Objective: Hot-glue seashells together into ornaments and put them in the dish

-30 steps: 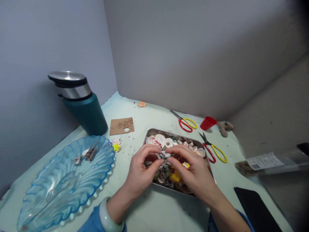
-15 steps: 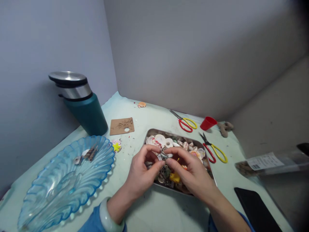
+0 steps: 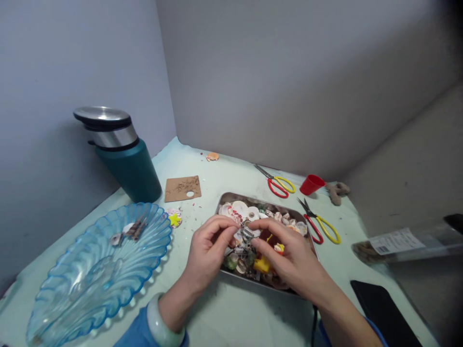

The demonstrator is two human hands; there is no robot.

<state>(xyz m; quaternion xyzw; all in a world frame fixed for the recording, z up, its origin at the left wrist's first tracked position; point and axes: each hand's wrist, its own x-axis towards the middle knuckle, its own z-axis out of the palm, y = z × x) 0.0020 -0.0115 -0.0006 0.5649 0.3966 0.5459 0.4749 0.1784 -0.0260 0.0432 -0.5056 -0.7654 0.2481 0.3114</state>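
A metal tray [image 3: 224,198] full of mixed seashells and small coloured pieces sits in the middle of the table. Both my hands hover over its near half. My right hand [image 3: 289,258] pinches a small grey shell piece [image 3: 247,234] between thumb and forefinger. My left hand [image 3: 208,250] is curled with its fingertips pinched together just left of that piece, close to or touching it. Whether the left fingers hold anything of their own I cannot make out. A pale bangle circles my left wrist.
A blue scalloped glass dish [image 3: 90,270] with a few small pieces lies at the left. Behind it stands a teal flask [image 3: 125,161]. A cardboard square [image 3: 183,188], two yellow-and-red scissors [image 3: 278,183] [image 3: 320,224], a red cup [image 3: 311,184] and a black phone [image 3: 383,313] surround the tray.
My left hand has drawn slightly left and back from the grey piece, which stays pinched in my right fingers. Both hands have shifted a little toward me.
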